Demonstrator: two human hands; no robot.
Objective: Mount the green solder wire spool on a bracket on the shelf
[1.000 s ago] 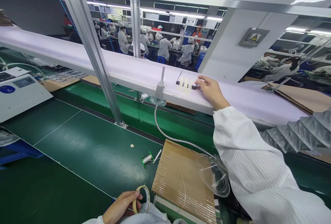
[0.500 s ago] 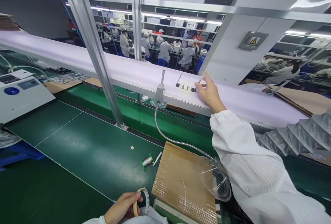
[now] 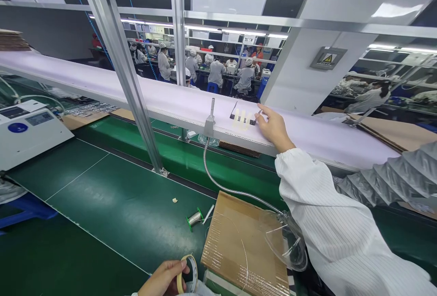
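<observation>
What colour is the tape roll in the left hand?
Pale yellow on the outside of the tape roll in the left hand; seen best in the head view.

The wire spool (image 3: 194, 218) lies on the worktop (image 3: 136, 214), left of the cardboard (image 3: 235, 237). Behind them, the taped strip (image 3: 242, 119) lies on the shelf (image 3: 170, 98), right of the bracket (image 3: 209, 126).

A hand could slide over the green table (image 3: 126, 209) at the lower left, up to the little wire spool (image 3: 195, 218). Then the flat brown box (image 3: 244, 241) is in the way. The bendy metal pipe (image 3: 223, 186) runs across behind it. A big slanted post (image 3: 124, 70) cuts through the upper left. The long white shelf (image 3: 170, 95) has room between that post and the small metal stand (image 3: 209, 126).
</observation>
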